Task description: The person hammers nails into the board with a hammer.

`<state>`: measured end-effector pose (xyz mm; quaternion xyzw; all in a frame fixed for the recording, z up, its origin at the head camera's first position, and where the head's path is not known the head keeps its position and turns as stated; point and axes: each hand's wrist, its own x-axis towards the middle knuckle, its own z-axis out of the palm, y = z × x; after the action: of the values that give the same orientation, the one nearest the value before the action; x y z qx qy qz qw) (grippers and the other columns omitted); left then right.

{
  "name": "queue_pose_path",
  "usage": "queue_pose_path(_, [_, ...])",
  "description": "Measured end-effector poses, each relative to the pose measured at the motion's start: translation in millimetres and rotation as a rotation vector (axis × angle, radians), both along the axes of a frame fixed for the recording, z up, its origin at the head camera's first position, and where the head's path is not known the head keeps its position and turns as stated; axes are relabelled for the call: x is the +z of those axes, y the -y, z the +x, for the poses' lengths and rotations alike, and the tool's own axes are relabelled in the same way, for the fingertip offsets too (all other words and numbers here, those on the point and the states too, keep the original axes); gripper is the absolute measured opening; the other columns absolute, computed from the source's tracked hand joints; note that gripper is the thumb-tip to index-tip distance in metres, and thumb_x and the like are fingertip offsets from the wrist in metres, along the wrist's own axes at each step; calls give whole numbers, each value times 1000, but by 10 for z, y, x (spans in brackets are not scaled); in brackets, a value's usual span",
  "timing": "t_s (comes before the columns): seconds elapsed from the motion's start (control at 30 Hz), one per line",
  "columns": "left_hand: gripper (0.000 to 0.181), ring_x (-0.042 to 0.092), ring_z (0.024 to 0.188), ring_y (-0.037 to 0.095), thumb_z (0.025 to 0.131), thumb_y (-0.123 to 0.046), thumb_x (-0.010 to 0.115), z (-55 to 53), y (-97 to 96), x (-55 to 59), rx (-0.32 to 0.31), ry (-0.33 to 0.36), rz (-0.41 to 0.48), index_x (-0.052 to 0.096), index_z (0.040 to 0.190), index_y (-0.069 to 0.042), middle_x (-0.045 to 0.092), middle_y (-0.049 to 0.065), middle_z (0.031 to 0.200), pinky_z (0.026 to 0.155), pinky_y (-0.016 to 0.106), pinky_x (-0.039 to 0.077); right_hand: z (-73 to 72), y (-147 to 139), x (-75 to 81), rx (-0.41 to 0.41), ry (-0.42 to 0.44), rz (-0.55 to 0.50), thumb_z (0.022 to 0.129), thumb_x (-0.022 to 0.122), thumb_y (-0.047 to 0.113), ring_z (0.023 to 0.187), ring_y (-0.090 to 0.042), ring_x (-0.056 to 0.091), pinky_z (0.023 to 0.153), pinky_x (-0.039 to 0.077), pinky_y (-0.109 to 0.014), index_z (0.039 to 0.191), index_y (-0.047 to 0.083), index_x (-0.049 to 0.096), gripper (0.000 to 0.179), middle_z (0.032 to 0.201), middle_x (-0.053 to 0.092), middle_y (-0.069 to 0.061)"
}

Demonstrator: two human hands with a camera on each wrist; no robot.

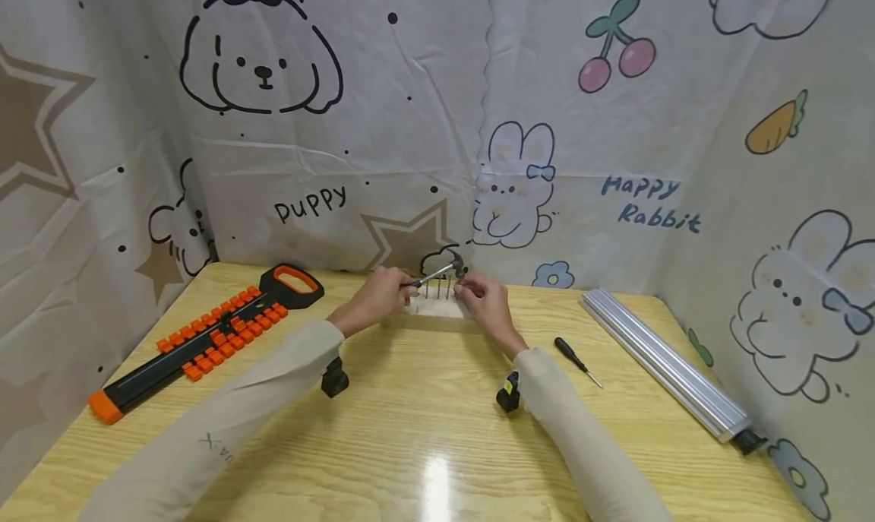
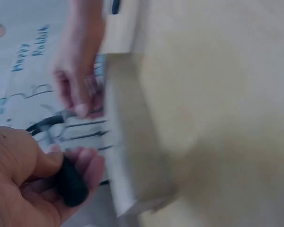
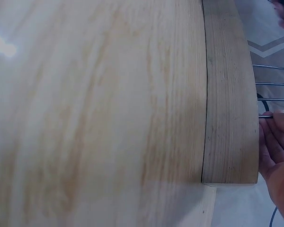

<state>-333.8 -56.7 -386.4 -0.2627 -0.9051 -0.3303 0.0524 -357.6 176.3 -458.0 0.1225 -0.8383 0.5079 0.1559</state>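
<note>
A hammer [image 1: 434, 273] is in my left hand [image 1: 386, 292], its dark grip [image 2: 72, 183] held between thumb and fingers in the left wrist view. The hammer head [image 1: 458, 264] is raised near the tops of the nails. Below it lies a pale wooden block [image 1: 431, 323], with several long nails [image 3: 273, 84] standing up in a row from its top. My right hand [image 1: 484, 300] is at the right end of the block and pinches a nail [image 3: 265, 117] close to the wood. Fingers hide part of that nail. The left wrist view is blurred.
On the left lies a black rack [image 1: 153, 371] with rows of orange clips. A small black-handled screwdriver [image 1: 570, 352] and a long silver metal bar [image 1: 663, 362] lie to the right. A printed cloth [image 1: 410, 127] hangs close behind the table [image 1: 410, 431].
</note>
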Motion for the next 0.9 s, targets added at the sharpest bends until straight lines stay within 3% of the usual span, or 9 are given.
queue_pose_path(0.1, [20,67,74,17,106,-3,60,18,-1,-45,-18,48,10,76,108,9,75,17,97,61,26,49,7,2,-4,0,4,-4,100,71,5,93,-31,74,78,54,-19,104,-3,77,11,103,78,-18])
queue_pose_path(0.23, [22,68,72,20,108,-6,57,17,-24,-10,19,-6,134,75,103,5,74,17,90,61,29,51,11,1,-22,-8,1,-12,100,71,6,94,-30,76,77,55,-19,105,-2,77,11,102,78,-18])
queue_pose_path(0.3, [22,66,69,20,109,-6,56,9,-28,1,40,-37,151,74,102,4,75,16,89,61,30,49,9,4,-28,-9,-5,-17,101,70,7,94,-30,76,77,56,-20,106,-2,77,12,103,78,-18])
queue_pose_path(0.5, [20,59,60,13,107,-2,57,37,-10,-105,3,-23,-28,74,105,9,74,14,85,55,24,43,-10,11,-37,-11,-15,-19,101,70,6,96,-31,77,80,58,-22,107,-4,77,14,104,78,-19])
queue_pose_path(0.67, [20,65,68,18,108,-3,55,61,-24,-101,6,-123,71,72,106,8,73,17,90,60,29,50,-17,8,-45,-15,-18,-21,101,70,5,97,-31,77,80,58,-22,109,-5,76,14,104,78,-19])
queue_pose_path(0.73, [20,66,71,19,108,-3,55,61,-31,-74,9,-155,72,72,104,6,73,17,90,61,30,51,-20,11,-45,-13,-18,-19,101,70,5,97,-30,76,80,58,-22,110,-5,76,15,105,78,-19])
queue_pose_path(0.9, [19,62,64,16,106,-2,59,69,-32,-68,6,-103,-36,74,101,8,73,14,85,58,27,46,-22,14,-39,-23,-12,-11,100,71,5,97,-30,76,81,59,-24,108,-5,76,13,105,78,-19])
